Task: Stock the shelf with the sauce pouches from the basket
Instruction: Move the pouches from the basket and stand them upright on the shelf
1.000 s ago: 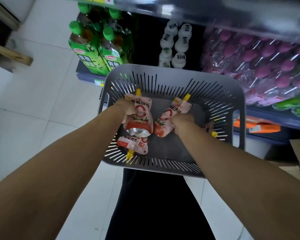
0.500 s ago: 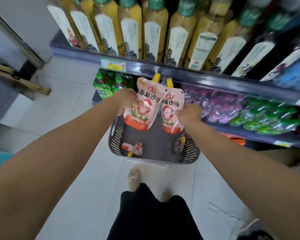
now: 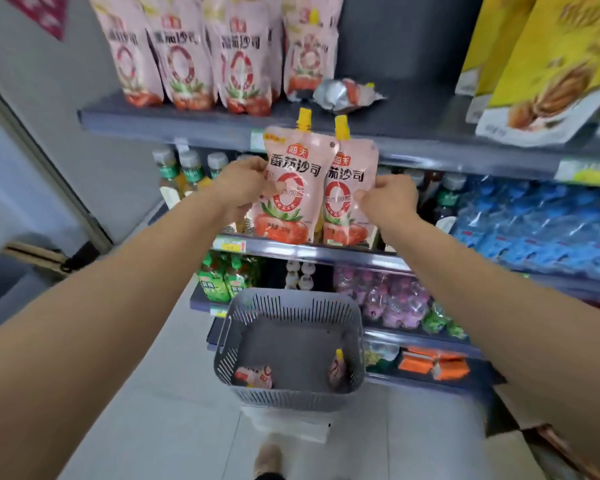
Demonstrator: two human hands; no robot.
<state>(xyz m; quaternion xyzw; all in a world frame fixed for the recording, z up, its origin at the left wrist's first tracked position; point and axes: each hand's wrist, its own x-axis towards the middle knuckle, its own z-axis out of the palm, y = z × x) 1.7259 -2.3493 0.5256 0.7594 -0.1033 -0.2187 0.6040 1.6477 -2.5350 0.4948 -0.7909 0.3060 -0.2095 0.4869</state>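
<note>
Each hand point(image 3: 243, 188) point(image 3: 390, 197) holds one upright sauce pouch point(image 3: 291, 188) point(image 3: 349, 199).

Bare, sleeveless forearms; beige shoe point(image 3: 269, 459); dark garment.

We take the top shelf point(image 3: 194, 121) as our landmark. On it, at its left, we see a row of standing pouches point(image 3: 207, 60); just right of them one fallen pouch point(image 3: 347, 95) lies flat, and bags point(image 3: 541, 64) stand at its right end. Just below its front edge, our left hand point(image 3: 241, 188) and right hand point(image 3: 388, 199) each grip one upright pouch, the left pouch point(image 3: 290, 188) touching the right pouch point(image 3: 349, 195). Far below the shelf, the basket point(image 3: 291, 306) sits on the floor with two pouches in it.
</note>
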